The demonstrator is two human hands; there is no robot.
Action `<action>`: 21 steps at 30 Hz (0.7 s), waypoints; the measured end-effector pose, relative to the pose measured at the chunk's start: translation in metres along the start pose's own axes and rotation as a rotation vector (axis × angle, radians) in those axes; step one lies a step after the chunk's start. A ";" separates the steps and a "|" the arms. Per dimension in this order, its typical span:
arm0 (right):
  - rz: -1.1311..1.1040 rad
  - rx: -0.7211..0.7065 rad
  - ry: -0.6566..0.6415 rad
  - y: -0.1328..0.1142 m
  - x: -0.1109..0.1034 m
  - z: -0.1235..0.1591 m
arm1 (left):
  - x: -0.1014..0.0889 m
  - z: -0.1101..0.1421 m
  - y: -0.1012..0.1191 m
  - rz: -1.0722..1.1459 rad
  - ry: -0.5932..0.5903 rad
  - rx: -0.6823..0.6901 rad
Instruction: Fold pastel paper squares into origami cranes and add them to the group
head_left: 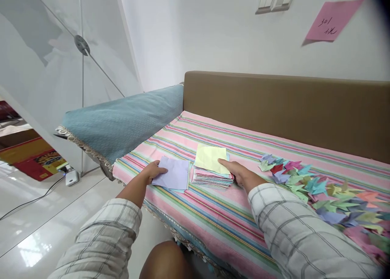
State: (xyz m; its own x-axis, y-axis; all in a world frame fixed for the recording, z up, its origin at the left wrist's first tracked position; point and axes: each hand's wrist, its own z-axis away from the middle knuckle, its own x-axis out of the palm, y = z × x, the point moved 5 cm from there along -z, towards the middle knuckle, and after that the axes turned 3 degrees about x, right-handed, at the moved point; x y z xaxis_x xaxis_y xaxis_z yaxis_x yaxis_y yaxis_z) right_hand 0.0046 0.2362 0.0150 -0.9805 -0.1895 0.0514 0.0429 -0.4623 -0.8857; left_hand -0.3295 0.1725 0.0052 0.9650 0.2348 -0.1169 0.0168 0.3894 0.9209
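My left hand (pixel 154 171) grips a thin pile of square paper sheets (pixel 173 169) by its left edge, thumb flat on the lavender top sheet. Some blue and pale green edges show from under it. Just to the right sits a thicker stack of coloured paper (pixel 211 180), its layers visible along the front. On top is a pale yellow sheet (pixel 209 157), slightly askew. My right hand (pixel 235 170) holds the right side of this stack, with the thumb on the yellow sheet's corner; its other fingers are mostly hidden.
Many folded paper pieces (pixel 332 202) in mixed colours lie heaped on the right of the striped cloth (pixel 201 208). Behind stands a brown backrest (pixel 274 108); a blue-covered armrest (pixel 128 116) is on the left. A box (pixel 33 161) and a white power adapter (pixel 72 177) are on the floor.
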 end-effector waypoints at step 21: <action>-0.315 0.001 -0.119 -0.018 0.017 0.015 | 0.004 0.002 0.000 0.011 -0.017 -0.045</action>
State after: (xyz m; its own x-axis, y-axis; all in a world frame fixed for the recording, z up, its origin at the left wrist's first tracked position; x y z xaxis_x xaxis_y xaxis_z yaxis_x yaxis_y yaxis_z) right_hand -0.0104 0.2284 0.0383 -0.9164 -0.1367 0.3762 -0.2587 -0.5151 -0.8172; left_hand -0.3255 0.1716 0.0059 0.9695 0.2240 -0.0995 -0.0058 0.4267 0.9044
